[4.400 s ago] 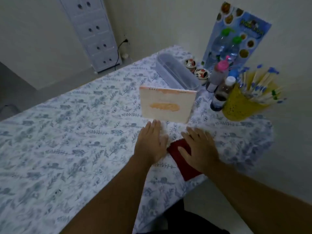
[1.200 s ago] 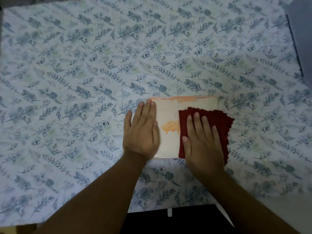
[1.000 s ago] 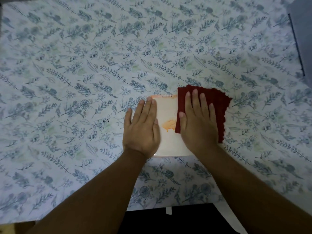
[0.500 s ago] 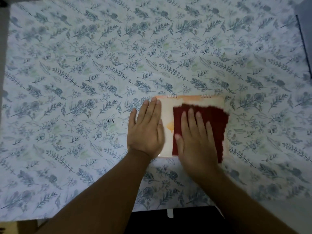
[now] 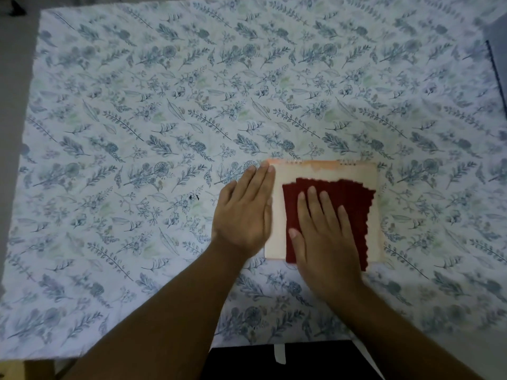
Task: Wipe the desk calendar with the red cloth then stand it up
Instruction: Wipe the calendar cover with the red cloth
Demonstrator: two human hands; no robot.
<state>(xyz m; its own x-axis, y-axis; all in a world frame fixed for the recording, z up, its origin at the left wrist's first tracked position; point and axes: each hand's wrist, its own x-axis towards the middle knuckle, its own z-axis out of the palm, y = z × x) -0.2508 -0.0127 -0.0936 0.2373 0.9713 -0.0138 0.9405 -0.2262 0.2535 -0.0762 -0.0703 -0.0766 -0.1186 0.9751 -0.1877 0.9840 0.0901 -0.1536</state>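
Observation:
The desk calendar (image 5: 323,171), cream with an orange top band and spiral rings, lies flat on the table near the front edge. The red cloth (image 5: 354,198) is spread over its middle and right part. My right hand (image 5: 323,231) presses flat on the cloth, fingers pointing away from me. My left hand (image 5: 245,209) lies flat, palm down, over the calendar's left edge and the tablecloth beside it. The orange picture on the calendar is hidden under the cloth and hands.
A white tablecloth (image 5: 164,119) with blue leaf print covers the whole table. A grey object (image 5: 498,37) shows at the far right top corner. The table's near edge (image 5: 137,352) runs along the bottom.
The calendar stood upright 4.4 s ago and now lies flat. In the last second my right hand slid the red cloth from the calendar's top edge back toward me.

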